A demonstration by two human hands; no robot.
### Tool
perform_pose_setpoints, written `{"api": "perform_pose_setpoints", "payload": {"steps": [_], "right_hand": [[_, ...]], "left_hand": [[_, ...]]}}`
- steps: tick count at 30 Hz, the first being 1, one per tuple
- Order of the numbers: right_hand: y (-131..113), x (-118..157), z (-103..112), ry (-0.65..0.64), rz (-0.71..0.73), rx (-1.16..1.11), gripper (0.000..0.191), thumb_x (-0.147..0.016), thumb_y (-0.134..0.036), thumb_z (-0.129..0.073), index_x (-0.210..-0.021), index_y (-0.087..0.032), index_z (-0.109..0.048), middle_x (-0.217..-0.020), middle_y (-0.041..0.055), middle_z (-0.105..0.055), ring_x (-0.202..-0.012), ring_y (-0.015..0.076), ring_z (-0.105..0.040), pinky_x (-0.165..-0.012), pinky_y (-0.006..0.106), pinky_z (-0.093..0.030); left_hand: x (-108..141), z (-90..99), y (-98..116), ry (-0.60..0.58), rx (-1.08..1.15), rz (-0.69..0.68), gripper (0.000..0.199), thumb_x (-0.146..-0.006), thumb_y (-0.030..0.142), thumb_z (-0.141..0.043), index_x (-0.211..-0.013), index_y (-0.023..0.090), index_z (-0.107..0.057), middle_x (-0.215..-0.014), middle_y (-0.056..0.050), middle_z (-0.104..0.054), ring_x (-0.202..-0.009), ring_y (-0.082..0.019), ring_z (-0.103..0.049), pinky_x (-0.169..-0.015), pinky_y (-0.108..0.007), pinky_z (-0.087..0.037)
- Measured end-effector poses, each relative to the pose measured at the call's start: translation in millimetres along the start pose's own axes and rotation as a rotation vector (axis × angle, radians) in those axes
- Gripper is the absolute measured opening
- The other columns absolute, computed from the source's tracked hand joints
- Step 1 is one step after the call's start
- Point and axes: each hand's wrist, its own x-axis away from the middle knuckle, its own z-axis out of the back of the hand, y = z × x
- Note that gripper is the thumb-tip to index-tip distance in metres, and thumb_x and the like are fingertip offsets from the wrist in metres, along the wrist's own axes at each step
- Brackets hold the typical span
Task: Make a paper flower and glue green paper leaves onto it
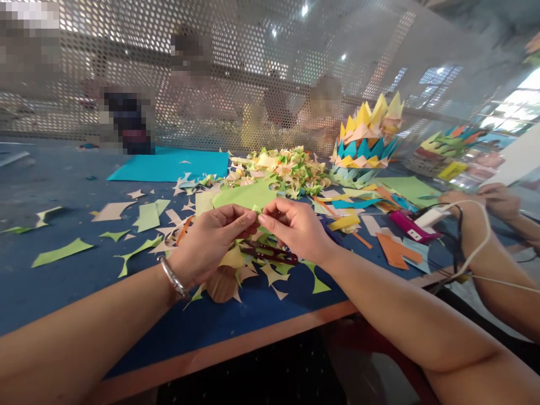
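Observation:
A small piece of light green paper [256, 208] is pinched at the fingertips of both hands, which meet above the table. My left hand [206, 239], with a silver bracelet at the wrist, is closed on it from one side. From the other side my right hand [297, 228] closes thumb and finger on the same piece. Below them lies a slim dark red tool [276, 254], partly covered, whose kind I cannot make out. A round wood-grained piece [222, 284] sits among paper scraps near my left wrist. Just behind the fingers is a larger green paper sheet [244, 193].
A heap of small folded paper pieces [291, 171] lies behind my hands. Beyond stand a tiered pointed paper stack [365, 146] and a blue sheet [172, 164]. Scraps cover much of the blue table [76, 292]. At right are a power strip [415, 226], cables and another person's hands [500, 199].

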Motion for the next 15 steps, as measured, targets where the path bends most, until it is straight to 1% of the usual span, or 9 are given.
{"api": "perform_pose_setpoints", "payload": {"steps": [4, 7, 11, 15], "right_hand": [[0.3, -0.2, 0.6, 0.002, 0.018, 0.02, 0.025, -0.089, -0.041, -0.069, -0.081, -0.02, -0.058, -0.065, -0.0052, -0.049, -0.053, 0.0089, -0.045, -0.049, 0.023, -0.036], [-0.6, -0.6, 0.7, -0.001, 0.026, 0.018, 0.023, -0.089, -0.038, -0.069, -0.08, -0.02, -0.057, -0.064, -0.0056, -0.047, -0.052, 0.0083, -0.042, -0.048, 0.023, -0.034], [-1.0, -0.4, 0.4, -0.014, 0.035, 0.04, 0.021, -0.088, -0.032, -0.069, -0.078, -0.02, -0.055, -0.063, -0.0064, -0.045, -0.051, 0.0076, -0.038, -0.048, 0.024, -0.03], [1.0, -0.1, 0.3, -0.029, 0.032, 0.061, 0.017, -0.089, -0.027, -0.066, -0.078, -0.02, -0.054, -0.062, -0.0065, -0.045, -0.05, 0.0073, -0.037, -0.047, 0.024, -0.029]], "left_hand": [[-1.0, 1.3, 0.9, -0.025, 0.02, 0.012, 0.025, -0.076, 0.039, -0.081, -0.076, 0.017, -0.069, -0.073, -0.002, -0.068, -0.068, -0.013, -0.059, -0.064, -0.023, -0.045], [-2.7, 2.7, 1.6, -0.043, 0.034, 0.015, 0.025, -0.078, 0.039, -0.08, -0.079, 0.016, -0.069, -0.075, -0.002, -0.068, -0.067, -0.012, -0.059, -0.062, -0.022, -0.045], [-5.8, 5.5, 1.0, -0.044, 0.002, -0.02, 0.024, -0.079, 0.038, -0.079, -0.081, 0.017, -0.069, -0.073, 0.0, -0.066, -0.065, -0.011, -0.056, -0.06, -0.022, -0.043], [-8.3, 7.1, -0.4, -0.048, -0.042, -0.042, 0.025, -0.077, 0.039, -0.079, -0.078, 0.016, -0.068, -0.073, -0.001, -0.066, -0.067, -0.012, -0.056, -0.063, -0.024, -0.043]]}}
